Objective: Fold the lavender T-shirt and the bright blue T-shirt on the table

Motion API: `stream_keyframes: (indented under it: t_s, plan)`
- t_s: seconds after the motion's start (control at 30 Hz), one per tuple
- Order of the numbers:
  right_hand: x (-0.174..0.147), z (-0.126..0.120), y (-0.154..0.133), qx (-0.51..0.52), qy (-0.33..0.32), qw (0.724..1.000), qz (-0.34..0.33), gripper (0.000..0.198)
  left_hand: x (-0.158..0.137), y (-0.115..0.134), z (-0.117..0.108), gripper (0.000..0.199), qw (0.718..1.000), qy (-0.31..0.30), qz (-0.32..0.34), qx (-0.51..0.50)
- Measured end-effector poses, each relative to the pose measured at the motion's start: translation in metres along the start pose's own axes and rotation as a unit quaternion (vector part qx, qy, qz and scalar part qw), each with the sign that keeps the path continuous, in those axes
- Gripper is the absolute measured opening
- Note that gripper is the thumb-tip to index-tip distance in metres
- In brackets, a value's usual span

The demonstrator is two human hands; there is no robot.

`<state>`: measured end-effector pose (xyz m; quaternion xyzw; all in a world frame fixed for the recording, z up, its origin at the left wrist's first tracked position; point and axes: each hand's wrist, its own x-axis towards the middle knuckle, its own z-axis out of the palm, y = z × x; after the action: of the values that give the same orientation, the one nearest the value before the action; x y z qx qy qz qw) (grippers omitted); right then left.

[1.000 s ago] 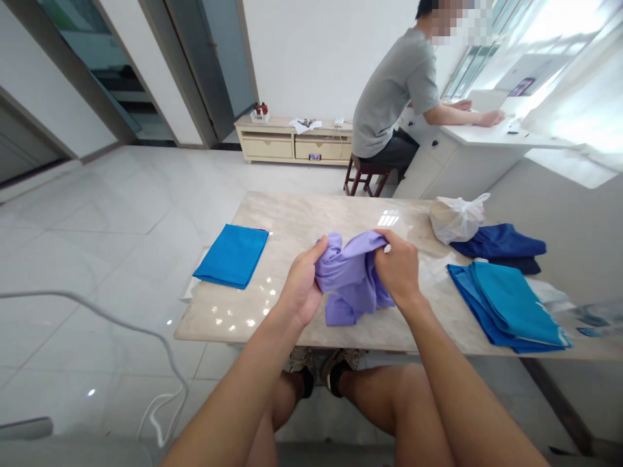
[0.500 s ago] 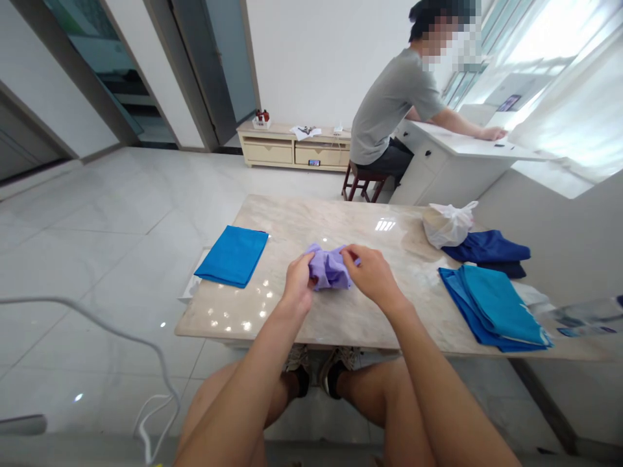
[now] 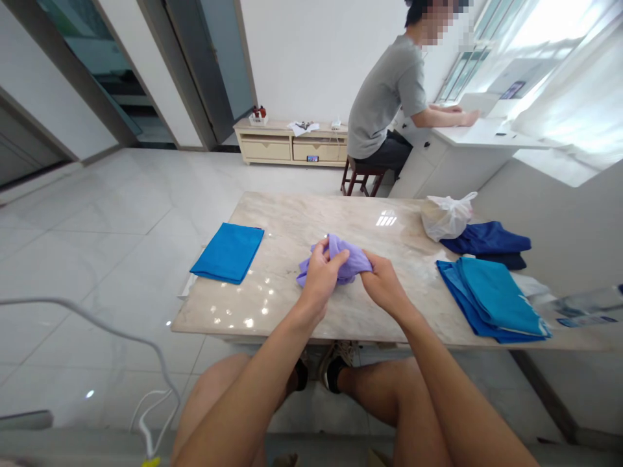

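Note:
A crumpled lilac cloth (image 3: 351, 256) lies bunched on the marble table (image 3: 292, 220) in front of me. My left hand (image 3: 321, 275) grips its near left part, fingers curled over the fabric. My right hand (image 3: 384, 282) pinches the cloth's right end. Both hands rest low over the tabletop, close together.
A folded bright blue cloth (image 3: 228, 251) lies at the table's left. At the right are stacked blue cloths (image 3: 491, 297), a dark blue cloth (image 3: 487, 239) and a white plastic bag (image 3: 445, 217). A person in a grey shirt (image 3: 387, 97) sits at a white desk behind. A white cable (image 3: 146, 350) hangs at left.
The lilac cloth went from held up and hanging open to a small bunch on the table. My hands have shifted their grip on it and it now spreads slightly wider.

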<state>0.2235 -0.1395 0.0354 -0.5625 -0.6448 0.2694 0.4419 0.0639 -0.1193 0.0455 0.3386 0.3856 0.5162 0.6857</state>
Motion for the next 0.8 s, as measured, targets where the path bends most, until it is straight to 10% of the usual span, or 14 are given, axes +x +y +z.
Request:
stream_keyframes:
  t_s: [0.13,0.27,0.47,0.67,0.8]
  plan:
    - [0.010,-0.006,0.005,0.080,0.140,0.986,0.035,0.030,0.003,0.011,-0.008,0.074,0.998,0.019,0.034,0.047]
    - [0.015,-0.004,0.001,0.111,0.073,0.991,0.028,0.027,0.011,0.010,-0.021,0.088,0.979,-0.029,0.105,0.172]
    - [0.012,0.001,-0.008,0.181,0.034,0.983,0.020,0.014,0.012,-0.001,-0.045,0.043,0.909,-0.260,0.013,0.327]
    - [0.022,-0.020,0.029,0.314,0.284,0.902,0.082,0.030,0.025,-0.008,-0.074,0.031,0.740,-0.308,-0.032,0.597]
    - [0.034,-0.052,0.063,0.316,0.453,0.828,0.100,0.023,0.031,0.016,-0.075,0.021,0.796,-0.234,0.085,0.551]
